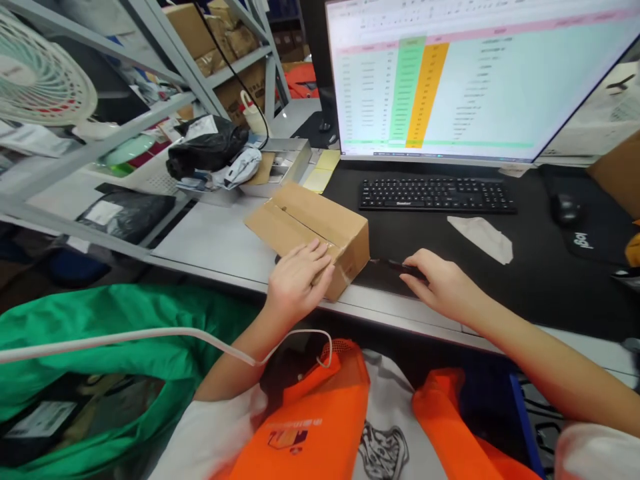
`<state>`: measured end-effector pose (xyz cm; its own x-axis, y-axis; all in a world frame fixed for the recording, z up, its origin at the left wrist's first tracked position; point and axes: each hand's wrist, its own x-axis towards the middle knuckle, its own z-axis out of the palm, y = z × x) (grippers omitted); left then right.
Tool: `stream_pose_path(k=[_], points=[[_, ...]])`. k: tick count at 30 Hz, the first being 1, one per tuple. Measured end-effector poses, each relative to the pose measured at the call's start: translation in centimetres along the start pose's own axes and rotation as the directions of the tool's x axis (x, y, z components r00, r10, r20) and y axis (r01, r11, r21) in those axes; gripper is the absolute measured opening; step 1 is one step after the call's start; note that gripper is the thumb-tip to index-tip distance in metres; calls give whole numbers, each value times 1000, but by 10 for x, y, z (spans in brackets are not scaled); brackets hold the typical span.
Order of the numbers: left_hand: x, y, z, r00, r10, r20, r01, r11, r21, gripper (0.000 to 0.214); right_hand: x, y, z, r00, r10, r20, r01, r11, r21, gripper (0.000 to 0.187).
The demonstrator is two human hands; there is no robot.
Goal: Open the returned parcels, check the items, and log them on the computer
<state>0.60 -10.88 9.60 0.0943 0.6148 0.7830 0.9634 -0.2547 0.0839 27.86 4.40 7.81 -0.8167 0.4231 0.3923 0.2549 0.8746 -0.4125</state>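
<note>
A brown cardboard box [320, 217] sits tilted at the front edge of the desk, with a seam running along its top. My left hand [299, 277] lies on the box's near side and top edge, its fingers stretched out over the cardboard. In my right hand [437, 277] is a thin black-handled tool, likely a box cutter [400, 267], held between thumb and fingers. Its tip points left at the lower right corner of the box. The fine detail of that tip is blurred.
Behind the box stand a keyboard [437, 195] and a monitor [475, 87]. A white paper scrap [483, 239] and a mouse [567, 208] lie to the right. Black-wrapped parcels [207, 150] are at left. A green sack [200, 320] hangs below, and a white cable [190, 331] crosses my left arm.
</note>
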Motion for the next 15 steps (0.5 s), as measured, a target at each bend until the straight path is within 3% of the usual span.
stream_pose_path(k=[3, 6, 11, 15], points=[[-8, 2, 0, 999, 49, -5, -49, 999, 5, 16, 9, -9, 10, 989, -147, 32, 149, 984, -97, 26], [-11, 3, 5, 997, 69, -35, -69, 998, 7, 15, 14, -12, 21, 972, -235, -12, 227, 952, -204, 35], [-9, 4, 10, 996, 58, -68, -58, 998, 6, 10, 18, -12, 29, 960, -275, -56, 255, 937, -239, 40], [-9, 5, 10, 997, 37, -68, -38, 999, -9, 4, 21, -17, 31, 972, -231, -45, 215, 950, -228, 39]])
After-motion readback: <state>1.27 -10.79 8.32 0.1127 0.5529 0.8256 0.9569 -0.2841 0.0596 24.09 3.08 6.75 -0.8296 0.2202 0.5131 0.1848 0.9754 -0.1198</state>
